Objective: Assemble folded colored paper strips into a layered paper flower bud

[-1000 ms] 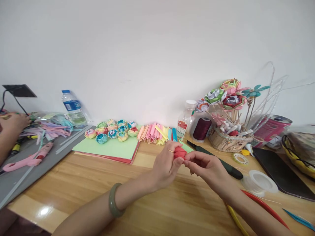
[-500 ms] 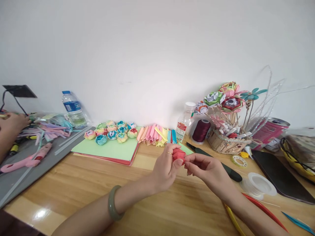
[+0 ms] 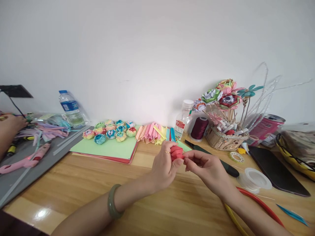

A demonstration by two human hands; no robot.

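A folded red paper flower (image 3: 176, 152) is held above the wooden table in front of me. My left hand (image 3: 165, 167) wraps round it, thumb pressing its near side; this hand wears a ring, and there is a green bangle on the wrist. With thumb and forefinger, my right hand (image 3: 203, 165) pinches the flower's right edge; whether a thread is also between the fingertips cannot be seen. Behind my hands lie folded paper strips (image 3: 154, 133) in pink, yellow and blue. Several finished paper flowers (image 3: 111, 133) rest on a stack of coloured paper (image 3: 105, 149).
Right: dark-handled scissors or knife (image 3: 227, 167), white thread spool (image 3: 257, 180), maroon thread cone (image 3: 199, 128), clear bottle (image 3: 183, 118), flower basket (image 3: 225, 141), black phone-like slab (image 3: 278, 172). Left: water bottle (image 3: 71, 109), pink glue gun (image 3: 27, 160), grey mat (image 3: 14, 183), another person's hand (image 3: 12, 124).
The view has shifted slightly, so the things on the table sit a little further left. The red flower has turned a little in my left hand; both hands keep their grip.
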